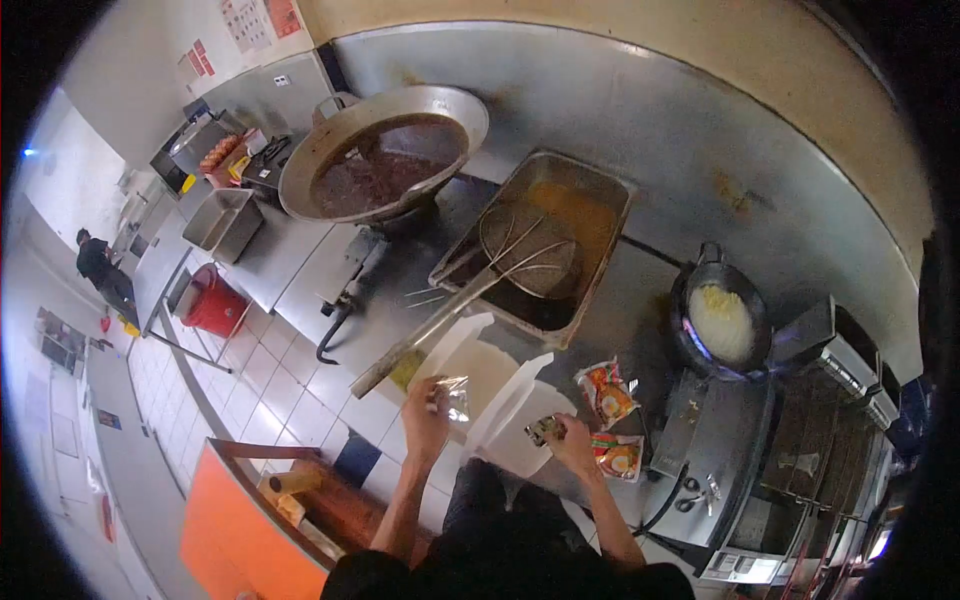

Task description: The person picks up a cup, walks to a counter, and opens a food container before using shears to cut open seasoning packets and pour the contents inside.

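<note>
My left hand (426, 415) is closed on a shiny silver packet (455, 398), above the near edge of a white plastic container (465, 365). My right hand (573, 447) grips a small dark green packet (544, 430) over a second white container (515, 440). Two red-and-white noodle packs, an upper one (607, 392) and a lower one (617, 456), lie on the steel counter just right of my right hand. Behind the containers, a long-handled wire strainer (527, 252) rests across a rectangular metal tray (610, 240) with brownish liquid.
A black wok (722, 318) with yellow food in pale liquid sits over a flame at right. A large wok (385, 165) of dark liquid stands at back left. Scissors (690, 495) lie at front right. A red bucket (215, 300) and another person (97, 262) are at far left.
</note>
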A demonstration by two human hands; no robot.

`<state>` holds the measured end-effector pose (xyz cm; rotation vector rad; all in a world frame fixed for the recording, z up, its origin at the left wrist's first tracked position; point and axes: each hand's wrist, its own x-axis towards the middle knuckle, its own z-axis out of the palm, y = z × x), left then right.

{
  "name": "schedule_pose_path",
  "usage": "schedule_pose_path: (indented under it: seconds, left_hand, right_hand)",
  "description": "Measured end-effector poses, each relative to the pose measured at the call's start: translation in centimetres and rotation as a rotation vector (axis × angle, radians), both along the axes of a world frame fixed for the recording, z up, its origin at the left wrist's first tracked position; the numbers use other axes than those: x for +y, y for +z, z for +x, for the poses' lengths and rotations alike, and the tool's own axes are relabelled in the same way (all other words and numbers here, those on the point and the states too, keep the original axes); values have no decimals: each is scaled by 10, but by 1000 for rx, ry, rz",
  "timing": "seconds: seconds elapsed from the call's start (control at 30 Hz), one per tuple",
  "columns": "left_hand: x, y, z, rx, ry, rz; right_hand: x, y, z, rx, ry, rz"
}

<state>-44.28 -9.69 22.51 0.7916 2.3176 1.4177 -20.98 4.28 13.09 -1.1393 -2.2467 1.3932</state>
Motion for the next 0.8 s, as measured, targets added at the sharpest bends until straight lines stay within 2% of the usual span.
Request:
schedule_pose_path:
  seconds: [0.03, 0.07, 0.17, 0.2, 0.27, 0.3, 0.4, 0.47, 0.57, 0.67, 0.8]
  left_hand:
    - [2, -25, -16, 456, -132, -14]
    - [4, -26, -18, 451, -134, -26]
    - [28, -32, -25, 372, -332, -378]
    - [28, -39, -31, 372, -339, -379]
    - [28, -61, -41, 650, -468, -215]
    - [30, -74, -46, 648, -473, -209]
    - [39, -97, -57, 547, -530, -142]
    - [40, -96, -59, 405, -602, -269]
    - [41, -73, -57, 426, -649, -339]
    - [33, -44, -51, 441, -612, -251]
    - [32, -74, -55, 360, -651, -206]
  right_hand:
    - [-4, -3, -6, -28, 7, 151]
    - [-5, -4, -12, -57, 16, 311]
    - [-9, 2, -31, -131, 42, 228]
    - [-11, 4, -38, -179, 55, 222]
    - [-17, 10, -50, -247, 48, 228]
    - [-18, 12, -55, -312, 44, 237]
    - [-20, 7, -64, -293, 57, 324]
    - [-24, 11, -70, -328, 60, 364]
    - [-22, 4, -72, -383, 108, 406]
    - [-19, -9, -73, -374, 147, 452]
    - [-25, -3, -67, -341, 141, 458]
